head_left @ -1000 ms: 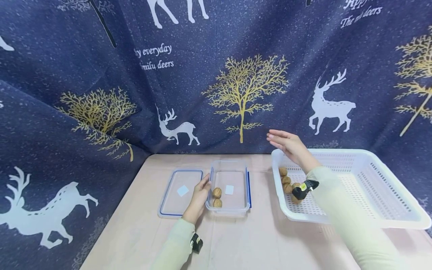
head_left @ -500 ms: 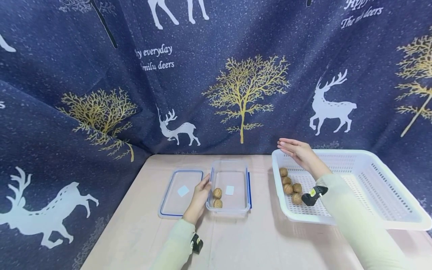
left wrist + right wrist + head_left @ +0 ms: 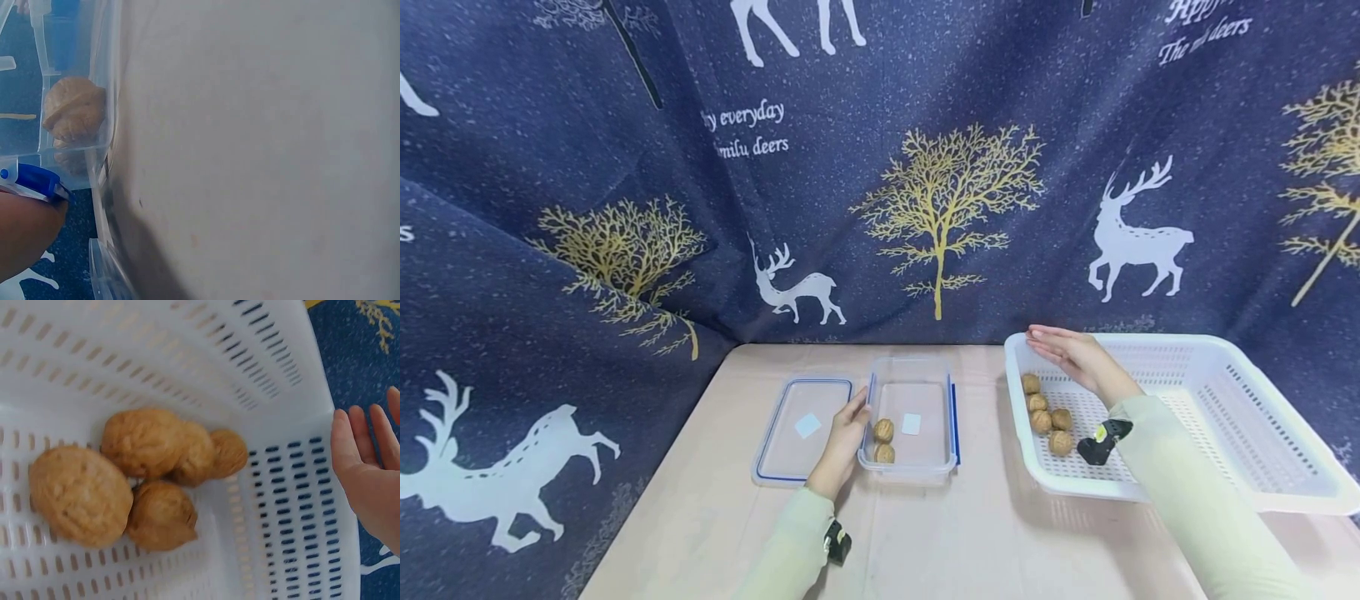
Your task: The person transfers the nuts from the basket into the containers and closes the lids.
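My left hand [image 3: 844, 429] rests against the left wall of a clear plastic food container [image 3: 916, 457], fingers fairly straight along it. In the left wrist view a fingertip [image 3: 31, 228] meets the blue latch [image 3: 37, 180]. Two walnuts [image 3: 883, 431] lie inside along the container's left side. Over the back left corner of a white basket [image 3: 1027, 467], my right hand [image 3: 1078, 357] is held with straight fingers and nothing in it. Several walnuts [image 3: 1060, 442] lie in the basket's left part, below that hand; the right wrist view shows these walnuts [image 3: 81, 497] grouped together.
The container's blue-edged lid [image 3: 775, 433] lies flat to its left. A white label [image 3: 911, 424] shows in the container. Behind the pink-covered table [image 3: 955, 533] hangs a dark blue cloth [image 3: 820, 200] printed with deer and trees.
My right hand has moved right and down toward the basket's back left corner, uncovering more walnuts to the head view. The left hand and the container have stayed put.
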The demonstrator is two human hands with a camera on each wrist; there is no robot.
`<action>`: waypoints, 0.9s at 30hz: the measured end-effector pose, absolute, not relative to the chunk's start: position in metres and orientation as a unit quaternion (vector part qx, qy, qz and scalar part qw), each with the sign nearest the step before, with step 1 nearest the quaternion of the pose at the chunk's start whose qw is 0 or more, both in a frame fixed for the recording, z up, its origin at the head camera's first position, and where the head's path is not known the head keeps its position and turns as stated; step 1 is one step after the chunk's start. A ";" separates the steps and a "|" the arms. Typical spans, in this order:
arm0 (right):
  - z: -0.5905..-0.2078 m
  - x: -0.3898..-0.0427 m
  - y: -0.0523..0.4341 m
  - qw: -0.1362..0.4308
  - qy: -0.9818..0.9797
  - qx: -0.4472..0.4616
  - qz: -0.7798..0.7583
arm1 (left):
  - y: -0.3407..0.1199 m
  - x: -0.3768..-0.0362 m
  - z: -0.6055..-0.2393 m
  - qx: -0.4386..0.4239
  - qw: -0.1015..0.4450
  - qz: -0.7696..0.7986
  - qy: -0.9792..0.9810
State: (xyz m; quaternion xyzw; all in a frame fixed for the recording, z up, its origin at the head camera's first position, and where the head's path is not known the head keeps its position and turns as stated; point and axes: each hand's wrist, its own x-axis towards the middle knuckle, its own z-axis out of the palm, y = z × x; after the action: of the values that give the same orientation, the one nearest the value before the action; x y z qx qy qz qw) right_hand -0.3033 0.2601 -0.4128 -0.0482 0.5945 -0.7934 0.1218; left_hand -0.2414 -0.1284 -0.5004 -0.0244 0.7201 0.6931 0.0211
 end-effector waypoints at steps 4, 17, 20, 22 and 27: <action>-0.420 -0.304 0.264 0.135 0.586 -0.059 -0.796 | -0.128 -0.238 -0.495 -0.024 0.024 0.695 0.718; -0.448 -0.313 0.282 0.184 0.676 -0.071 -0.710 | -0.126 -0.243 -0.498 -0.012 0.012 0.690 0.723; -0.455 -0.314 0.288 0.198 0.678 -0.082 -0.703 | -0.127 -0.244 -0.498 -0.014 0.013 0.693 0.721; -0.460 -0.315 0.292 0.209 0.673 -0.091 -0.704 | -0.127 -0.244 -0.498 -0.013 0.014 0.692 0.722; -0.471 -0.318 0.300 0.244 0.685 -0.110 -0.678 | -0.127 -0.244 -0.499 -0.017 0.015 0.690 0.724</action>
State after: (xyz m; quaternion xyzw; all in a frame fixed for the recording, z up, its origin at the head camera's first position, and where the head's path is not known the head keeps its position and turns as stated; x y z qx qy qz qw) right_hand -0.3183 0.2998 -0.4705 -0.1103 0.6846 -0.6777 0.2445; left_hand -0.2439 -0.1274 -0.4986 -0.0174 0.7236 0.6898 0.0154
